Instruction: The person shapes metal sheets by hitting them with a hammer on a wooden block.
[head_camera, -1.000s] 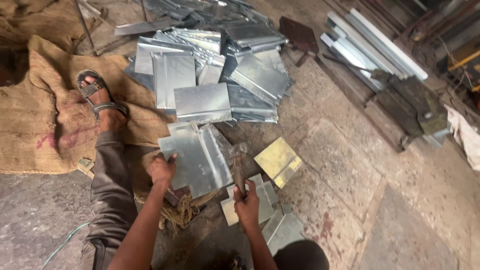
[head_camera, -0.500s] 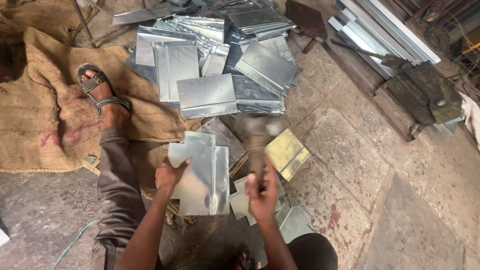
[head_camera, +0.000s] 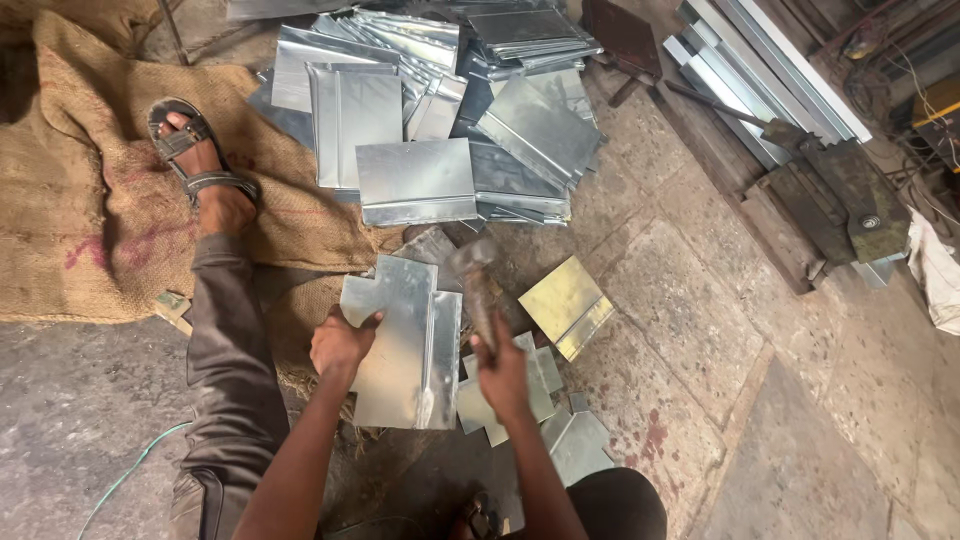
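On floor: left hand (head_camera: 342, 343) grips metal sheet (head_camera: 402, 345), right hand (head_camera: 503, 368) hammer (head_camera: 476, 284)

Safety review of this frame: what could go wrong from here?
1. The left hand grips the cut sheet-metal piece barehanded at its edge, which could cut it.
2. The right hand holds a raised hammer close beside that hand; a glancing blow might hit fingers.
3. The sandalled foot lies near the stacked sheets.

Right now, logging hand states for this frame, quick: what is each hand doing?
Left hand: closed on the edge of the notched metal sheet, holding it.
Right hand: closed around the handle of a hammer, raised beside the sheet.
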